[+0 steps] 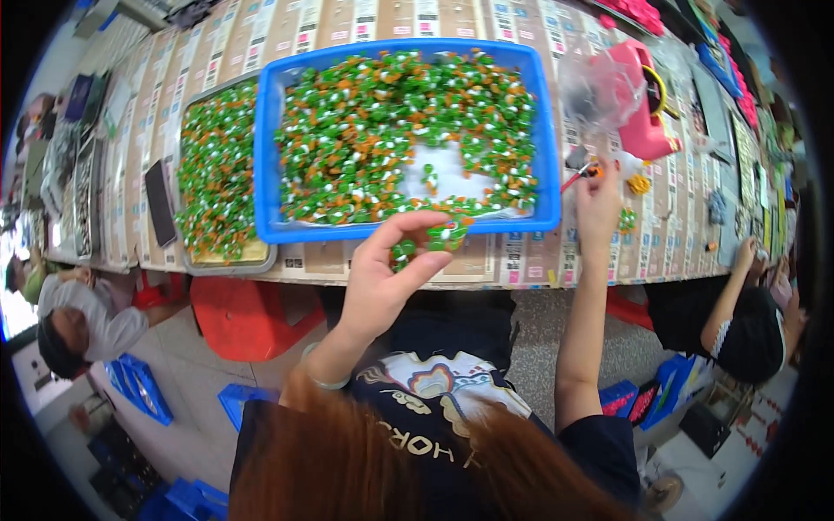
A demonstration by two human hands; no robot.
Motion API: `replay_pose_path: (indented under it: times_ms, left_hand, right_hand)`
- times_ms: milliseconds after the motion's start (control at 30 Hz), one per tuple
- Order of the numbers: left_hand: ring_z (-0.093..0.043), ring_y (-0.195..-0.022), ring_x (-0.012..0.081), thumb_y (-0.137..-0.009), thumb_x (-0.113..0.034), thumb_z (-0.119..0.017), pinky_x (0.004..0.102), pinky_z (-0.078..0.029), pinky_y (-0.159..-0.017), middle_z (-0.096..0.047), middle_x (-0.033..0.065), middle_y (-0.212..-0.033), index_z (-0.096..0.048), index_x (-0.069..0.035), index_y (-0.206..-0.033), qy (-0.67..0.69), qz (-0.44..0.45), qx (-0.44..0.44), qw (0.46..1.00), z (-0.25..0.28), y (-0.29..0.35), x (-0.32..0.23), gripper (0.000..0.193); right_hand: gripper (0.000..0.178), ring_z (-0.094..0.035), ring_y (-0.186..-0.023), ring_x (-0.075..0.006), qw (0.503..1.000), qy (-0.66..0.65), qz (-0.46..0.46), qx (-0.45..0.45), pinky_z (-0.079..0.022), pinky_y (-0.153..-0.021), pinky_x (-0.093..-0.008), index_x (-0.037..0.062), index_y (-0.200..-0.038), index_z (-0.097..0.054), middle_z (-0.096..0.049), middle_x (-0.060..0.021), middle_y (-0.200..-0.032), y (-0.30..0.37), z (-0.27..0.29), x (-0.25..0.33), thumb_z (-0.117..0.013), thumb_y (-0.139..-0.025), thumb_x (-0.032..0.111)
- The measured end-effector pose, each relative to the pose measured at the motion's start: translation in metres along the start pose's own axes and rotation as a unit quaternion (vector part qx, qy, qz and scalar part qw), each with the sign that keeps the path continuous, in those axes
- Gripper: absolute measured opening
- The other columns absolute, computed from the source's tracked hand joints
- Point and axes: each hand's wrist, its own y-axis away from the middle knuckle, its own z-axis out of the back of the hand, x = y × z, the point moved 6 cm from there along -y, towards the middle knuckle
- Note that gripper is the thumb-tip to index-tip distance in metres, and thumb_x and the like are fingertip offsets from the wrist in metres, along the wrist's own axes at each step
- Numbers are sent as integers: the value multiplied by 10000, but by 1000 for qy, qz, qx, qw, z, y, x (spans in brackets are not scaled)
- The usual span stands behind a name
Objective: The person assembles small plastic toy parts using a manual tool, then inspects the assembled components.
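Note:
My left hand (382, 278) is over the front edge of the table, just before the blue tray (556, 130). Its thumb and fingers pinch a small green figure (448, 234) with white and orange parts. More green pieces (402, 253) show within the curl of the same fingers. To the right of the tray, my right hand (599, 204) reaches over the table with its fingers closed on a thin red stick-like tool (573, 179), perhaps a brush. Its tip is too small to make out. Many similar green, white and orange figures (347, 139) fill the tray around a bare white patch.
A metal tray (271, 260) of like figures stands left of the blue one, beside a dark phone (161, 204). Past my right hand are a pink container (638, 95), clear plastic, an orange piece (639, 184) and a few green figures (626, 219). Other people sit at both sides.

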Motion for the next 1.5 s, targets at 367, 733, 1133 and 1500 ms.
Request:
replay_pose_path:
  times_ms: [367,733,1133,1500]
  left_hand:
    - [-442,-695,54,-707,-13,-616,183,-366,-635,-514,-9,-787,-542,-32,-992,-89,-58,-55,993,13,-8,2,295]
    - [-452,-665,42,-725,-31,-614,170,-371,-593,-549,17,-876,-521,-38,-1004,-107,-115,-43,987,36,-7,-5,295]
    - [-489,-607,70,-670,-14,-671,195,-407,-549,-571,58,-833,-528,-16,-918,-182,-185,-84,962,40,6,-6,286]
    - [-522,-621,81,-666,1,-673,210,-433,-550,-579,75,-837,-536,-14,-917,-196,-203,-104,954,48,9,-6,286]
  right_hand:
    - [239,-553,-673,-376,987,119,14,103,-418,-577,-442,20,-939,-441,-569,-214,-706,-18,-35,17,-521,-749,141]
    - [188,-544,-683,-184,823,-559,-101,7,-423,-621,-317,-6,-959,-476,-560,-117,-749,5,19,62,-466,-813,112]
    - [69,-536,-624,-140,851,-435,214,204,-421,-550,-247,-14,-816,-547,-560,-84,-704,94,-2,194,-528,-798,49]
    - [85,-519,-534,-207,879,-375,258,139,-408,-486,-278,9,-767,-561,-565,-85,-671,91,2,206,-609,-738,73]
